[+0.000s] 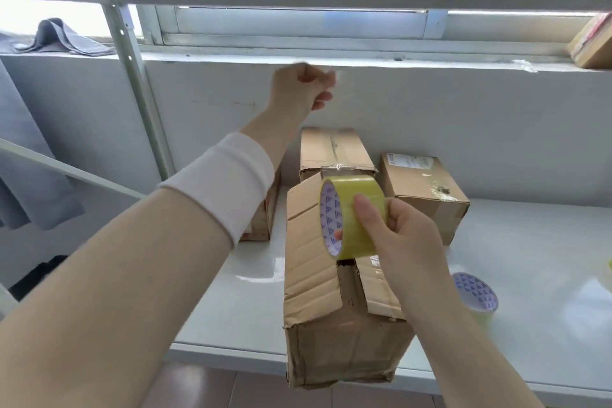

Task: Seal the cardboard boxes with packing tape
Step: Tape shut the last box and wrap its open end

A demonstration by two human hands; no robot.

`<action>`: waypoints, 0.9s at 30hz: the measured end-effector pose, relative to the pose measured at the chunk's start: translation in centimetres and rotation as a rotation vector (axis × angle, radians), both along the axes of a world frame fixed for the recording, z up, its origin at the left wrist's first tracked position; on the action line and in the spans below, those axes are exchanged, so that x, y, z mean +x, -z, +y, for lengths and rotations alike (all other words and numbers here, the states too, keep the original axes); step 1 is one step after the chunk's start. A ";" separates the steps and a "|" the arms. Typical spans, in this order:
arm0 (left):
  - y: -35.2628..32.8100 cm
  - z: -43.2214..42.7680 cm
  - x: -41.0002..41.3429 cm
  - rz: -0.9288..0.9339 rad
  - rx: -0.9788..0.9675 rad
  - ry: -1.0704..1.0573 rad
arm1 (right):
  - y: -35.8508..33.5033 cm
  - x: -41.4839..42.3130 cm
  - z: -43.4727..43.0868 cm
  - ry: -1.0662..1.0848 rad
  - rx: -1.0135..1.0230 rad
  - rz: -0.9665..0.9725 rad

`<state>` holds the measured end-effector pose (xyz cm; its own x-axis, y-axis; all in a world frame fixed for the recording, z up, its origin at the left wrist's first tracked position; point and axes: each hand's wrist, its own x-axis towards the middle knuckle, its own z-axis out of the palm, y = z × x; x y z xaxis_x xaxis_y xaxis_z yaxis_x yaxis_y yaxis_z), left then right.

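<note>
My right hand (pixel 402 242) grips a yellow-green roll of packing tape (pixel 356 209) just above a long cardboard box (pixel 318 275) that lies on the white table (pixel 530 258). The box's top flaps are partly open, with a dark gap between them. My left hand (pixel 303 86) is raised far above the box, pinching the free end of a clear tape strip (pixel 337 103) drawn up from the roll. The strip is faint and blurred. A white band wraps my left forearm.
A taped box (pixel 334 149) and a labelled box (pixel 427 189) stand behind the long one. Another box (pixel 261 219) sits under my left arm. A second tape roll (pixel 475 291) lies at the right. A metal rack post (pixel 139 86) rises on the left. One more box (pixel 592 43) rests on the window ledge.
</note>
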<state>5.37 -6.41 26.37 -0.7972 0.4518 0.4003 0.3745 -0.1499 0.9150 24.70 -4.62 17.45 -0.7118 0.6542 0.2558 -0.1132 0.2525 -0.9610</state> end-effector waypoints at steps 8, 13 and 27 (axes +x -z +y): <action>10.5 4.2 -3.5 -0.361 -0.193 0.024 | 2.1 -2.0 2.8 0.041 -0.107 -0.145; 13.6 5.2 -5.0 -0.298 -0.313 -0.019 | 1.9 -3.5 3.4 0.026 -0.107 -0.188; 14.9 5.2 -6.8 -0.080 -0.507 -0.110 | 4.2 -3.5 2.4 -0.088 -0.126 -0.061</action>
<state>-1.43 -1.20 11.45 -0.8701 0.4849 0.0888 0.2889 0.3555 0.8889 21.23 -2.23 13.29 -0.7794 0.6128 0.1302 -0.0704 0.1207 -0.9902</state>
